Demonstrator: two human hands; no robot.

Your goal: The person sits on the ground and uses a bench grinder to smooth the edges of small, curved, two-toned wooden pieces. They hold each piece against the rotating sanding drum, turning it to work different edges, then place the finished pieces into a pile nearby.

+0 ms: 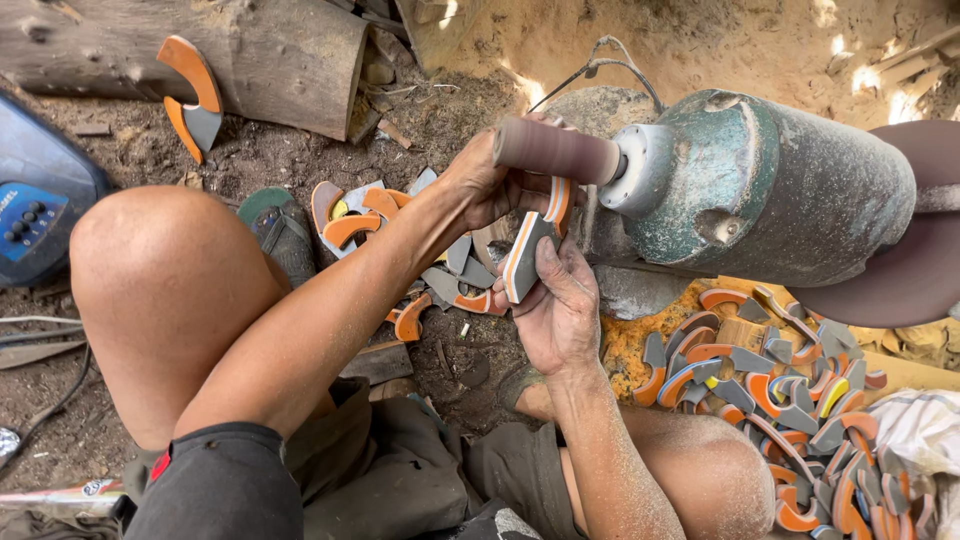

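Observation:
Both hands hold one curved layered piece (pixel 528 250), grey with orange and white stripes, up against the underside of a brown sanding drum (pixel 556 150). My left hand (pixel 485 180) grips its upper end beside the drum. From below, my right hand (pixel 558 310) pinches the lower end. The drum sticks out leftward from a green-grey motor (pixel 790 190).
A heap of similar orange and grey curved pieces (pixel 790 420) lies at the right by my knee; several more (pixel 380 225) lie on the dirt ahead. One piece (pixel 192 100) leans on a log (pixel 200 50). A blue device (pixel 35 205) sits at left, a sandal (pixel 275 225) near my left knee.

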